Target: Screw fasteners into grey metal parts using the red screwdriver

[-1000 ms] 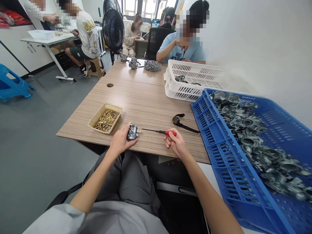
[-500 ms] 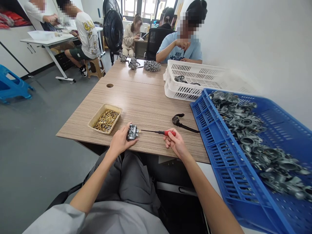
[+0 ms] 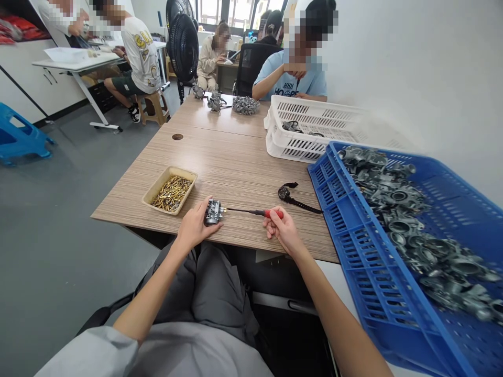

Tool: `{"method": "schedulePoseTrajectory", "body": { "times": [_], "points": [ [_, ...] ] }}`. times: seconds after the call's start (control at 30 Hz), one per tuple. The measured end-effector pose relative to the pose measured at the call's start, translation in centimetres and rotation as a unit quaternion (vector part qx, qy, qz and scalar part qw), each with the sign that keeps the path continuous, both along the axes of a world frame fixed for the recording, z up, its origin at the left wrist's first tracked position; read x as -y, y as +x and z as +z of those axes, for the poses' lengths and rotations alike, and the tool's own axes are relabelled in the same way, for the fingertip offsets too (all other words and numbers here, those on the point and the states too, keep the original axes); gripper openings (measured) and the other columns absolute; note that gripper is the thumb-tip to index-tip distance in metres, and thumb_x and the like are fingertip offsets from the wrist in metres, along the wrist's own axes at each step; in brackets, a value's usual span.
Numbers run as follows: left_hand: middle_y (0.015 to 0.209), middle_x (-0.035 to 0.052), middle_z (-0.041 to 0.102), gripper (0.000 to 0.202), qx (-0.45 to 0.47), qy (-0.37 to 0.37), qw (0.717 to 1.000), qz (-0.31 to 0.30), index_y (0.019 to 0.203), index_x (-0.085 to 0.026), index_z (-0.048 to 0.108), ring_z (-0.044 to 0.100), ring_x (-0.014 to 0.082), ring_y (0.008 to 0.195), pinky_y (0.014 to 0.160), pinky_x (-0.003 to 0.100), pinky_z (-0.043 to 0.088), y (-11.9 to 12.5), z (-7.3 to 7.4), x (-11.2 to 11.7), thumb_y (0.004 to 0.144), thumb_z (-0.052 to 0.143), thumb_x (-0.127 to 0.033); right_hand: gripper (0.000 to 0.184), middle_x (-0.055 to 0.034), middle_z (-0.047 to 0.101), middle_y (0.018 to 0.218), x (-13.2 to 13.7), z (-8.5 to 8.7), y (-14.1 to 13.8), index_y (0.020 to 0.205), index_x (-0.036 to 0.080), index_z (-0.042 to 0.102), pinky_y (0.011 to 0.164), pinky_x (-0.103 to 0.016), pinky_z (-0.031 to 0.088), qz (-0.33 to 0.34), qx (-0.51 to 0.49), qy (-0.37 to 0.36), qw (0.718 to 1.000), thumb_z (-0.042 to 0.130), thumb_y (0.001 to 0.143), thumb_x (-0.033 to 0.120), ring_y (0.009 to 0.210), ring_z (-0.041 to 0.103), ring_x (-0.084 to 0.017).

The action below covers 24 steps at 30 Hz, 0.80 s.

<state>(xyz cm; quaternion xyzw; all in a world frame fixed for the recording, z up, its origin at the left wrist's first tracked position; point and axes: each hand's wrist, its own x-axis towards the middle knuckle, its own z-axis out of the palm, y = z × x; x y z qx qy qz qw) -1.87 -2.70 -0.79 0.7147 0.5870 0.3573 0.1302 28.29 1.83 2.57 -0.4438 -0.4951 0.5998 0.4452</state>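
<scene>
On the table's near edge my left hand [image 3: 194,225] grips a grey metal carburetor body [image 3: 213,212], thumb in front and fingers behind. My right hand [image 3: 282,229] is closed around the red handle of a screwdriver [image 3: 259,212]. Its long dark shaft points left, and the tip meets a small brass-coloured piece at the carburetor's right side. Whether the tip sits in a slot is too small to tell. Just beyond my left hand stands a cream tray [image 3: 147,199] full of small brass parts [image 3: 173,192].
A black wristwatch [image 3: 284,193] lies right of the screwdriver. The blue crate [image 3: 363,251] at right holds many carburetor bodies; a white crate [image 3: 293,149] stands behind it. Across the table [image 3: 220,152] a person in light blue [image 3: 288,78] works near a pile of metal parts [image 3: 246,105].
Both hands, the carburetor and the screwdriver stay almost in place. The view has shifted very slightly, and the person across the table has moved a hand a little.
</scene>
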Motion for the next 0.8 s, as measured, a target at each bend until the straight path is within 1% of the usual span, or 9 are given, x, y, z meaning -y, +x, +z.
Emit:
{"method": "schedulePoseTrajectory", "body": {
  "times": [0.13, 0.23, 0.3, 0.4, 0.43, 0.5, 0.57, 0.7, 0.8],
  "points": [
    [0.148, 0.0143, 0.061, 0.086, 0.011, 0.002, 1.0, 0.003, 0.162, -0.024, 0.035, 0.065, 0.034, 0.132, 0.111, 0.046, 0.053, -0.1, 0.0, -0.1, 0.09, 0.078, -0.045, 0.051, 0.0014, 0.067, 0.061, -0.1, -0.7, -0.2, 0.085, 0.023, 0.055, 0.034, -0.02, 0.045, -0.015, 0.035, 0.01, 0.999, 0.077, 0.084, 0.069, 0.04, 0.042, -0.008],
    [0.147, 0.0144, 0.062, 0.086, 0.012, 0.003, 1.0, 0.001, 0.162, -0.023, 0.035, 0.065, 0.034, 0.131, 0.111, 0.046, 0.053, -0.1, 0.0, -0.1, 0.09, 0.077, -0.045, 0.051, 0.0019, 0.065, 0.059, -0.2, -0.9, -0.1, 0.085, 0.023, 0.055, 0.033, -0.019, 0.042, -0.014, 0.042, 0.01, 0.999, 0.075, 0.086, 0.07, 0.038, 0.04, -0.007],
    [0.146, 0.014, 0.062, 0.086, 0.012, 0.004, 1.0, 0.001, 0.162, -0.024, 0.035, 0.065, 0.0338, 0.131, 0.111, 0.045, 0.053, -0.1, 0.1, 0.0, 0.09, 0.077, -0.044, 0.049, 0.0034, 0.066, 0.062, -0.2, -0.7, 0.1, 0.093, 0.024, 0.056, 0.033, -0.019, 0.043, 0.002, 0.02, 0.003, 1.0, 0.076, 0.086, 0.067, 0.04, 0.041, -0.008],
    [0.145, 0.0135, 0.062, 0.087, 0.011, 0.004, 1.0, 0.005, 0.163, -0.025, 0.035, 0.065, 0.0337, 0.131, 0.111, 0.045, 0.053, -0.1, 0.1, 0.0, 0.09, 0.078, -0.043, 0.049, 0.0057, 0.066, 0.073, -0.1, -0.2, 0.4, 0.107, 0.027, 0.053, 0.037, -0.02, 0.048, 0.035, -0.034, -0.017, 0.999, 0.082, 0.084, 0.059, 0.045, 0.048, -0.009],
    [0.145, 0.0135, 0.062, 0.087, 0.011, 0.004, 1.0, 0.005, 0.163, -0.025, 0.035, 0.065, 0.0338, 0.131, 0.112, 0.045, 0.053, -0.1, 0.1, 0.0, 0.09, 0.078, -0.043, 0.05, 0.0061, 0.066, 0.075, 0.0, -0.1, 0.5, 0.109, 0.027, 0.052, 0.038, -0.021, 0.049, 0.041, -0.045, -0.021, 0.998, 0.084, 0.083, 0.056, 0.047, 0.049, -0.009],
    [0.145, 0.0137, 0.062, 0.087, 0.011, 0.002, 1.0, 0.003, 0.163, -0.024, 0.035, 0.065, 0.034, 0.131, 0.112, 0.046, 0.052, -0.1, 0.1, 0.0, 0.09, 0.078, -0.043, 0.049, 0.0066, 0.066, 0.075, -0.1, -0.2, 0.6, 0.106, 0.027, 0.051, 0.038, -0.02, 0.049, 0.042, -0.045, -0.021, 0.998, 0.085, 0.083, 0.054, 0.047, 0.049, -0.008],
    [0.145, 0.0139, 0.062, 0.087, 0.011, 0.001, 1.0, 0.001, 0.163, -0.024, 0.035, 0.065, 0.0339, 0.13, 0.111, 0.046, 0.053, -0.1, 0.1, 0.0, 0.09, 0.078, -0.044, 0.048, 0.0065, 0.065, 0.071, -0.2, -0.5, 0.5, 0.101, 0.026, 0.05, 0.036, -0.019, 0.047, 0.034, -0.02, -0.017, 0.999, 0.081, 0.085, 0.059, 0.044, 0.045, -0.008],
    [0.144, 0.014, 0.063, 0.087, 0.015, 0.001, 1.0, 0.001, 0.163, -0.024, 0.035, 0.065, 0.0337, 0.13, 0.111, 0.046, 0.053, -0.2, 0.1, 0.0, 0.09, 0.078, -0.043, 0.053, 0.0056, 0.064, 0.063, -0.4, -1.3, 0.3, 0.094, 0.025, 0.048, 0.031, -0.018, 0.041, 0.014, 0.032, -0.006, 0.999, 0.071, 0.087, 0.072, 0.038, 0.04, -0.007],
    [0.144, 0.0142, 0.063, 0.087, 0.018, 0.001, 1.0, -0.002, 0.163, -0.024, 0.035, 0.065, 0.0339, 0.131, 0.112, 0.046, 0.052, -0.2, 0.1, 0.0, 0.09, 0.078, -0.044, 0.052, 0.0054, 0.065, 0.064, -0.3, -1.2, 0.3, 0.097, 0.025, 0.049, 0.032, -0.018, 0.043, 0.017, 0.026, -0.001, 1.0, 0.072, 0.088, 0.07, 0.039, 0.041, -0.007]
  ]
}}
